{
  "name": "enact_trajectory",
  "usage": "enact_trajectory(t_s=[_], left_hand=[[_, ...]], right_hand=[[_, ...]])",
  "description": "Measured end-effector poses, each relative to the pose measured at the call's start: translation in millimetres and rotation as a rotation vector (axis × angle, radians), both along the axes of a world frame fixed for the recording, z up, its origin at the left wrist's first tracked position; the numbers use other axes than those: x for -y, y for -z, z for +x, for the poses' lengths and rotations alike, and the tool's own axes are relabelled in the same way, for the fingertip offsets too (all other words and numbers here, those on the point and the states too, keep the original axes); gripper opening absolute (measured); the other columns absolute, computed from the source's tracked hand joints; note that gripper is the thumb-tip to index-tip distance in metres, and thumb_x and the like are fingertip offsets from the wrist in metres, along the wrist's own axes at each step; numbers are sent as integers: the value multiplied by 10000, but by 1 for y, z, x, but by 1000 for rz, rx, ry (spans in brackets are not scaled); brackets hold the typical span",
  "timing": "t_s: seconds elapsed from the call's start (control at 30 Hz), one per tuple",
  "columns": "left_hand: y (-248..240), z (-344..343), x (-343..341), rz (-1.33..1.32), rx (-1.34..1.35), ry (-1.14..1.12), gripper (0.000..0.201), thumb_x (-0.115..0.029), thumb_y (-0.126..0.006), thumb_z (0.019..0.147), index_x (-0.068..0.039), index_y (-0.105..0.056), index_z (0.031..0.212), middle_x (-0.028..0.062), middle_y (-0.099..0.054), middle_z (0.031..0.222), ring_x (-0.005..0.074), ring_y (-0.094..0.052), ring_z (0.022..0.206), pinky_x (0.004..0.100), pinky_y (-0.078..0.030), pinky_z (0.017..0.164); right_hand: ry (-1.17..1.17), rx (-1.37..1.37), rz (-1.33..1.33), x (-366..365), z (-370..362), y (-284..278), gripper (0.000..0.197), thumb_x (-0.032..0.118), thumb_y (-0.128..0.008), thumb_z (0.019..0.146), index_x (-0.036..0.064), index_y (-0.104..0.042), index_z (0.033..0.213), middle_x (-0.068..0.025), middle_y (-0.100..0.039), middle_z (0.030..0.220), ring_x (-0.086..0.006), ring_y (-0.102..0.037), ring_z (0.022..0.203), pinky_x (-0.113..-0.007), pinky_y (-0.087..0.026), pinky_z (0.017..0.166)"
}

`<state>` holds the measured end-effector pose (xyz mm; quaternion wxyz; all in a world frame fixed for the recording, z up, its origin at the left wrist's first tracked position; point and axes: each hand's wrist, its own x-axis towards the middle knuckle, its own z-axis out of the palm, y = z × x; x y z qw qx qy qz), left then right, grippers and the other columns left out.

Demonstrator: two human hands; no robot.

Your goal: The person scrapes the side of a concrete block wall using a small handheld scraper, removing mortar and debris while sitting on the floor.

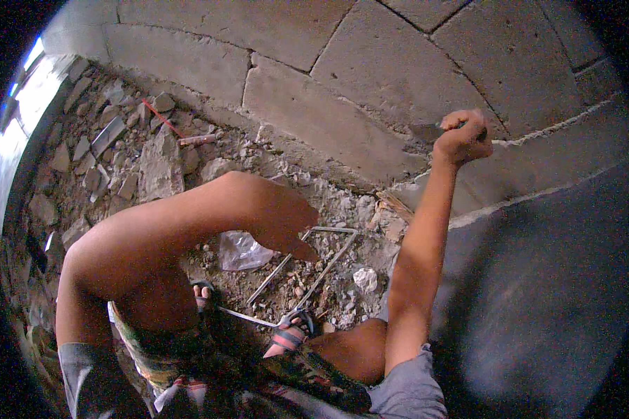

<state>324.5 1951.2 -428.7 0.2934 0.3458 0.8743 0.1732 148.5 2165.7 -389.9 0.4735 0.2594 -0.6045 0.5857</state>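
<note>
My right hand [463, 138] is raised to the block wall [370, 77], its fingers wrapped round the handle of a trowel [425, 131]. Only a flat grey part of the trowel shows, at the wall just left of my fist; the handle is mostly hidden. My left hand [276, 213] hangs in front of me over the rubble, thumb apart from the fingers, with nothing visible in it. Below it a thin bent metal frame [333, 267] lies on the ground, close to a crumpled clear plastic bag [243, 251].
Broken stones and rubble [162, 164] cover the ground at the left, with a thin red strip [162, 117] among them. A whitish lump [365, 280] lies near my sandalled foot [286, 338]. A splintered wood piece [395, 207] rests by the wall's foot. A dark grey surface [538, 279] fills the right.
</note>
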Motion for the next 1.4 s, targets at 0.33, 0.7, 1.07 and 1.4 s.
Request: enact_trajectory(t_s=[0.33, 0.7, 1.07, 1.4], left_hand=[[7, -4, 1, 5, -27, 15, 644, -537, -468, 847, 76, -558, 1024, 260, -598, 1008, 412, -567, 963, 466, -445, 857], [15, -6, 0, 11, -32, 9, 623, -521, -470, 855, 82, -579, 972, 251, -610, 976, 399, -581, 941, 457, -454, 832], [23, -10, 2, 30, -62, 57, 628, -532, -466, 853, 76, -583, 964, 238, -617, 960, 392, -586, 930, 459, -460, 817], [21, -9, 2, 41, -16, 59, 648, -541, -462, 848, 88, -581, 955, 252, -613, 956, 400, -582, 932, 460, -462, 815]], right_hand=[[-32, 138, 70, -11, -14, 23, 329, 178, -485, 752, 69, -392, 455, -65, -433, 430, -151, -409, 359, -272, -309, 384], [-29, 37, 36, 9, -10, 14, 298, 165, -467, 757, 80, -404, 478, -45, -422, 431, -135, -398, 350, -260, -311, 369], [-77, -45, 36, 8, -1, 6, 322, 158, -468, 751, 72, -381, 453, -60, -420, 431, -143, -393, 346, -271, -315, 361], [-7, -71, 40, 12, -2, 0, 309, 157, -467, 753, 72, -394, 464, -67, -437, 431, -133, -393, 363, -255, -309, 373]])
